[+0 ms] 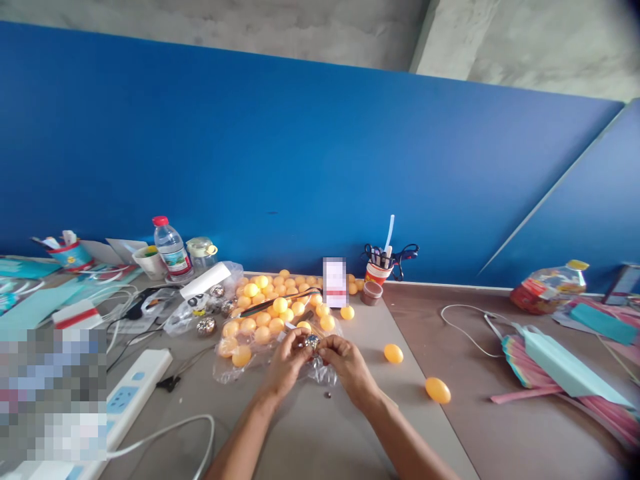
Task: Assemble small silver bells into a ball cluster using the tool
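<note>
Between my two hands is a small shiny silver ball (pixel 312 342) with a patterned surface. My left hand (pixel 289 362) grips it from the left with thumb and fingers. From the right, my right hand (pixel 346 363) is closed in a pinch at the ball's side; anything smaller between those fingertips is hidden. Crumpled clear plastic (pixel 324 373) lies beneath the hands. Just beyond them spread many orange table tennis balls (pixel 262 335), some on a clear bag. A tiny dark bead (pixel 328 395) rests on the table below the hands.
Similar silver balls (pixel 205 326) lie left, near a water bottle (pixel 173 250). A white power strip (pixel 135 393) and cables occupy the left side. A cup with scissors (pixel 379 270) stands behind. Two loose orange balls (pixel 393 353) and a turquoise-pink item (pixel 570 367) are right.
</note>
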Demonstrator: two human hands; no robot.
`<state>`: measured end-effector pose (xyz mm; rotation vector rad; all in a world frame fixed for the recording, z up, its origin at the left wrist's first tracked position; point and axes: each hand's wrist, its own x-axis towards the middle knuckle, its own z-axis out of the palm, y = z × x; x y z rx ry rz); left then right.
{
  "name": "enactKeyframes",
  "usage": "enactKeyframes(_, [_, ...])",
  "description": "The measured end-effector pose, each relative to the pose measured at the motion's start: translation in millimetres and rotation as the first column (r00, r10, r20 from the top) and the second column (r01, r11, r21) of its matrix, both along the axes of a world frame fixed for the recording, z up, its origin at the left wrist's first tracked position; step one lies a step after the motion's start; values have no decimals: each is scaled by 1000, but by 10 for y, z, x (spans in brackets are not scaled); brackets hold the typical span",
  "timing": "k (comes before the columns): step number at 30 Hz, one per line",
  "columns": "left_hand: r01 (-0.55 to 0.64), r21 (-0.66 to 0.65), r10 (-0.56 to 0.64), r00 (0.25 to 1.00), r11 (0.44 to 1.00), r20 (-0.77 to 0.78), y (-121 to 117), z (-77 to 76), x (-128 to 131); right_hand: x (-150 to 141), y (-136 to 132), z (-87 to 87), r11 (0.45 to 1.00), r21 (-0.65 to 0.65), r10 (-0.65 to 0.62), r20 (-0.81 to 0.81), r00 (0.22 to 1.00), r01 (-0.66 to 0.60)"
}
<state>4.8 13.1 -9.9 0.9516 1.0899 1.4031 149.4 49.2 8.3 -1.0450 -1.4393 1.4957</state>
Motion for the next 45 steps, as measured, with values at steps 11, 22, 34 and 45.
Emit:
enactKeyframes(11, [-13,13,14,997,1000,-72,15,-50,-26,3,8,-38,991,132,-34,153,988,13])
enactKeyframes(22, [-1,41,7,988,999,-153,-11,-56,-22,-36,-15,-62,999,0,-41,34,999,41])
enactKeyframes(34, [5,63,6,984,998,-181,-34,5,-6,-32,-47,-30,1000,-6,-11,-4,1000,10])
enactKeyframes(45, [-17,78,32,981,997,-192,-21,-57,-1,-43,-25,-134,999,32,-31,47,998,29])
